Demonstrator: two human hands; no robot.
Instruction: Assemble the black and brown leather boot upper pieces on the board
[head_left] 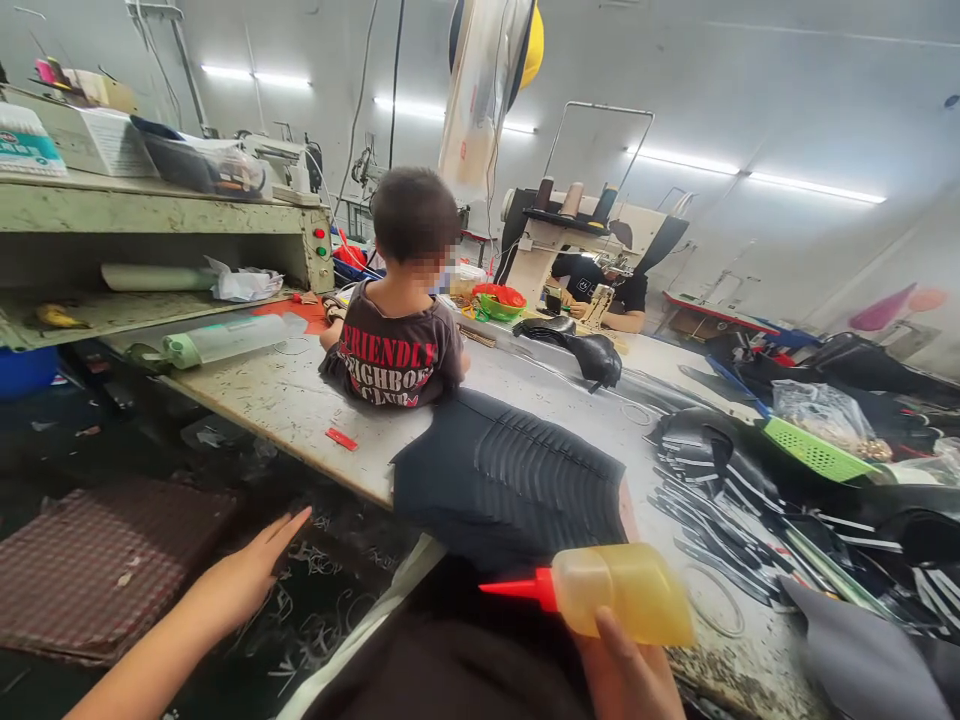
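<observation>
A bottle of yellow liquid (637, 594) with a red pointed nozzle lies sideways in my right hand (630, 665), its tip aimed left. My left hand (251, 575) reaches out at the lower left, fingers stretched, above the floor beside the table and touching nothing. Between and beyond my hands, a black sheet (517, 470) with rows of curved ridges lies on the table (300, 400), its near end overhanging the edge by my lap. Farther right on the table are several dark strips (712, 520).
A small person (401, 340) in a printed shirt sits on the table beyond the sheet. A sewing machine (551, 235) stands behind, with another person (637, 295) at it. A checked cushion (112, 570) is lower left; a green basket (817, 450) is right.
</observation>
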